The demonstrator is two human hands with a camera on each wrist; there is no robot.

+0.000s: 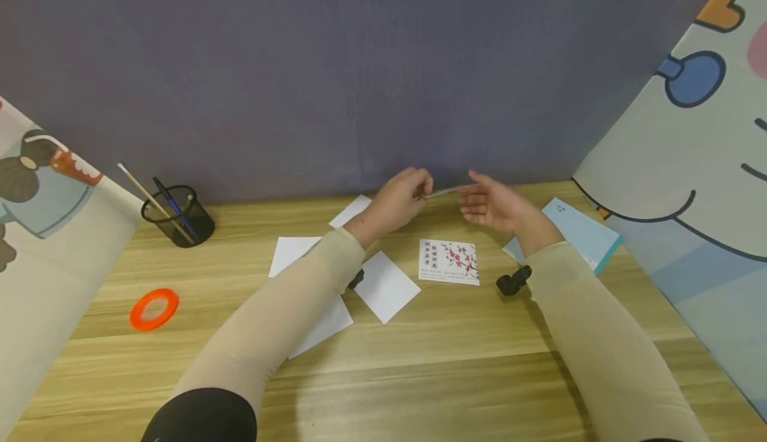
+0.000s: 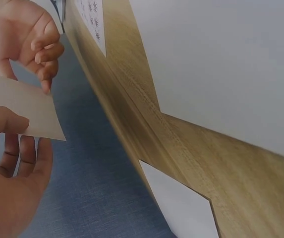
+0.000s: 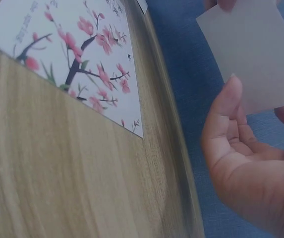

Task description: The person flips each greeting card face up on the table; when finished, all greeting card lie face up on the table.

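My left hand [image 1: 422, 192] pinches a small pale card [image 1: 445, 190] and holds it edge-on above the desk's far side, thumb on top and fingers under it in the left wrist view [image 2: 25, 134]. My right hand [image 1: 470, 199] is loosely spread at the card's other end. Its fingertips [image 2: 45, 88] touch the card's [image 2: 30, 106] edge. In the right wrist view its thumb [image 3: 228, 104] lies in front of the card [image 3: 253, 54]. A printed card with pink blossoms [image 1: 449, 262] lies flat below both hands.
Several white sheets [image 1: 386, 287] lie on the wooden desk [image 1: 455, 362]. A black mesh pen cup [image 1: 178, 217] stands far left, an orange tape ring [image 1: 154, 309] nearer. A pale blue pad [image 1: 578, 232] lies right. Blue cloth [image 1: 359, 62] walls the back, printed panels the sides.
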